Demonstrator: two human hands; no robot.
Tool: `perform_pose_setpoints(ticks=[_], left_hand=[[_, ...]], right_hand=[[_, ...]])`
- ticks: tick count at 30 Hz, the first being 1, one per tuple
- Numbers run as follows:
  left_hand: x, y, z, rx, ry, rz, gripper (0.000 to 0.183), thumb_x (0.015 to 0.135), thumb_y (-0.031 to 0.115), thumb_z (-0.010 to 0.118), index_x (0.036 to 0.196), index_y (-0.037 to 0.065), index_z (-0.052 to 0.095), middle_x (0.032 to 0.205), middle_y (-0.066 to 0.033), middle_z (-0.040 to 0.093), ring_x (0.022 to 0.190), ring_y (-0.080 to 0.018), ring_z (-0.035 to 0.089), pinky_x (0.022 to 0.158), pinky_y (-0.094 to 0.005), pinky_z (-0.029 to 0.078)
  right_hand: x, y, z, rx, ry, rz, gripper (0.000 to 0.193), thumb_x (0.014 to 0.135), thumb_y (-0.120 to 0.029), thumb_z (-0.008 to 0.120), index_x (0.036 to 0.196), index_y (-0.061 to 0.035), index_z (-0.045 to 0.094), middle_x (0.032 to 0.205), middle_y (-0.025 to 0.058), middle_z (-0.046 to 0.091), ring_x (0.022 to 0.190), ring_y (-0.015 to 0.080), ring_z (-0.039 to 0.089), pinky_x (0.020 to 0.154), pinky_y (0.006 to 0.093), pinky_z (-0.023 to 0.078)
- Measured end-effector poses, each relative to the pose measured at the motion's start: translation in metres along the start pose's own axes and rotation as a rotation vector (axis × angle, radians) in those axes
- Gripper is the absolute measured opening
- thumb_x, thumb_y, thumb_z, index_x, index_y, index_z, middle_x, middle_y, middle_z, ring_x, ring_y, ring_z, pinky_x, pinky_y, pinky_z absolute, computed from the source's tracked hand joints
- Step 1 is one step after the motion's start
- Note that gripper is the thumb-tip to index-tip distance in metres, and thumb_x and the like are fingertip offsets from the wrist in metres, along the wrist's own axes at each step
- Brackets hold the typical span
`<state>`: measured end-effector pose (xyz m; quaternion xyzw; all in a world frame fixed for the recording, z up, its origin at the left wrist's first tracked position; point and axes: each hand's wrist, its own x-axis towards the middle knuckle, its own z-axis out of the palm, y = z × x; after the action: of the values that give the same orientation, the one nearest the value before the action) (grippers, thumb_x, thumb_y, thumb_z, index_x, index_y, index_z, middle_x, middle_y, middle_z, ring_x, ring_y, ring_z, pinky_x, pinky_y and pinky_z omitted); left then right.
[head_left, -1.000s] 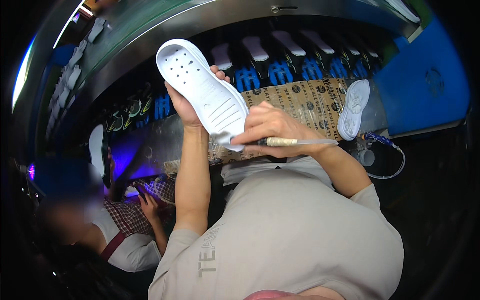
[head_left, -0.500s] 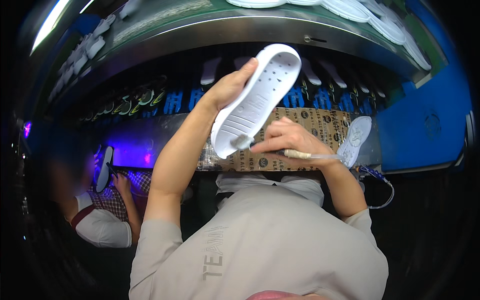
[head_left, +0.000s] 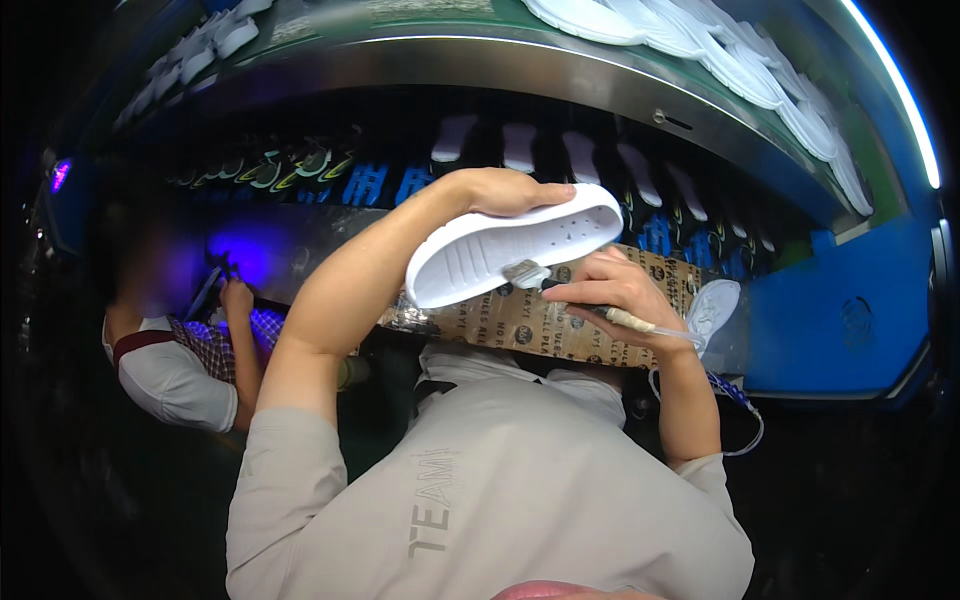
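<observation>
While our left hand (head_left: 500,192) curls over the far edge of a white shoe sole (head_left: 515,255), its fingers are wrapped shut on that edge, holding the sole up in front of us with the ribbed underside turned toward the camera. Only the knuckles and the back of this hand show; the fingertips are behind the sole. Our right hand (head_left: 610,292) sits just below the sole's right half, fingers pinched together round a slim brush-like tool (head_left: 570,295) whose pale handle runs out to the right past the hand. The grey head of the tool touches the underside of the sole near its middle.

Behind both hands lies a printed cardboard sheet (head_left: 560,325) across the bench edge, with another white sole (head_left: 712,308) resting at its right end. A thin cable (head_left: 745,440) loops down beside our right forearm; where it ends we cannot make out. At left a co-worker's hand (head_left: 237,297) reaches into violet light, and what it touches is too dark to tell. More white soles (head_left: 700,50) line the shelf above, bent by the lens and cut off at the top.
</observation>
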<state>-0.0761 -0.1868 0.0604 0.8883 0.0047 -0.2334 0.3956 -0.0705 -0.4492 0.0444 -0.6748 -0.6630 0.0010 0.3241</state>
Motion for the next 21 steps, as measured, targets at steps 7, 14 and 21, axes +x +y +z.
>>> perform_pose_setpoints(ticks=[7, 14, 21], left_hand=[[-0.005, -0.013, 0.001, -0.015, 0.014, -0.066, 0.085, 0.1, 0.077, 0.04, 0.138, 0.006, 0.069, 0.134, -0.0257, 0.067, 0.121, -0.034, 0.068, 0.1, -0.0377, 0.052], [-0.014, -0.021, -0.005, -0.068, 0.019, -0.084, 0.086, 0.099, 0.077, 0.04, 0.136, 0.005, 0.07, 0.128, -0.0298, 0.069, 0.113, -0.0395, 0.071, 0.093, -0.0425, 0.057], [-0.014, -0.043, -0.003, -0.259, 0.007, -0.032, 0.085, 0.101, 0.072, 0.044, 0.129, -0.003, 0.072, 0.114, -0.0313, 0.072, 0.098, -0.0372, 0.076, 0.079, -0.0405, 0.061]], right_hand=[[-0.012, 0.014, -0.014, 0.007, 0.001, 0.017, 0.037, 0.079, -0.011, 0.086, 0.115, -0.0186, 0.081, 0.081, -0.0025, 0.064, 0.076, 0.0172, 0.059, 0.079, 0.0357, 0.047], [-0.014, 0.026, -0.029, -0.043, -0.001, 0.057, 0.035, 0.082, -0.018, 0.085, 0.116, -0.0185, 0.08, 0.082, -0.0014, 0.066, 0.077, 0.0177, 0.059, 0.075, 0.0349, 0.045], [-0.012, 0.034, -0.039, -0.124, 0.001, 0.095, 0.026, 0.087, -0.023, 0.083, 0.113, -0.0189, 0.08, 0.08, -0.0012, 0.067, 0.078, 0.0182, 0.061, 0.077, 0.0362, 0.044]])
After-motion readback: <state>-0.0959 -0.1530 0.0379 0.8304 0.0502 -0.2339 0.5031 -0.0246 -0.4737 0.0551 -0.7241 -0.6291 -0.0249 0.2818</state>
